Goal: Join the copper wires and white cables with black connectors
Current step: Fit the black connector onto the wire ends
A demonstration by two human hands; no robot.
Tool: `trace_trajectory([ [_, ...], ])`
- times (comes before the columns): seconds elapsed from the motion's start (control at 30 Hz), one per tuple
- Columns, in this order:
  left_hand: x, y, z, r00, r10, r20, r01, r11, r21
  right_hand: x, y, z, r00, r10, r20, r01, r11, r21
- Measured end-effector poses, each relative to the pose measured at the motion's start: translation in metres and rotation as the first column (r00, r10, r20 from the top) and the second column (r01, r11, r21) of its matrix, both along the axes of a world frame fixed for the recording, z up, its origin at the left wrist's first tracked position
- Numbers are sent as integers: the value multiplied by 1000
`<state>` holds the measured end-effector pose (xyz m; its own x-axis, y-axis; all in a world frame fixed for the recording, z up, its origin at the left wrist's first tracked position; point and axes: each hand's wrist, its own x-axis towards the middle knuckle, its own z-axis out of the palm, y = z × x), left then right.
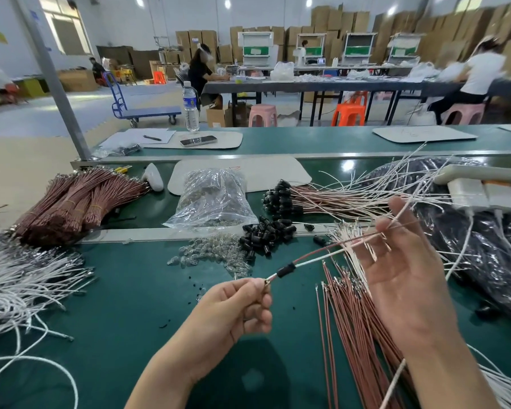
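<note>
My left hand (236,308) pinches the metal terminal ends of one copper wire (316,252) and one white cable (322,260). Both run through a black connector (286,270) just right of my fingertips. My right hand (401,273) is raised with its palm toward me, and its fingers hold the far lengths of the same two wires. Loose black connectors (263,234) lie in a pile on the green belt. Copper wires (354,320) lie spread under my right hand.
Bundled copper wires (71,202) lie at far left, white cables (21,284) at near left. A clear bag of small bulbs (213,199) and loose bulbs (210,255) sit mid-belt. Finished joined wires (322,199) lie behind. A black plastic bag (478,246) fills the right side.
</note>
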<state>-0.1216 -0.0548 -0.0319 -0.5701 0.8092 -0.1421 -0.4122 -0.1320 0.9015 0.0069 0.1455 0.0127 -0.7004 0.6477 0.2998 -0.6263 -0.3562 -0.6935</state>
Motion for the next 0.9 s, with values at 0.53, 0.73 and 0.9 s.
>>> trace_trajectory([
  [0.53, 0, 7, -29, 648, 177, -741, -438, 882, -172, -37, -23, -50, 834, 187, 519, -152, 982, -111],
  [0.73, 3, 10, -28, 618, 205, -759, -454, 881, -132, -35, -21, -52, 873, 162, 459, -127, 986, -107],
  [0.9, 5, 12, -25, 654, 243, -717, -463, 877, -125, -35, -22, -50, 895, 179, 409, -134, 982, -136],
])
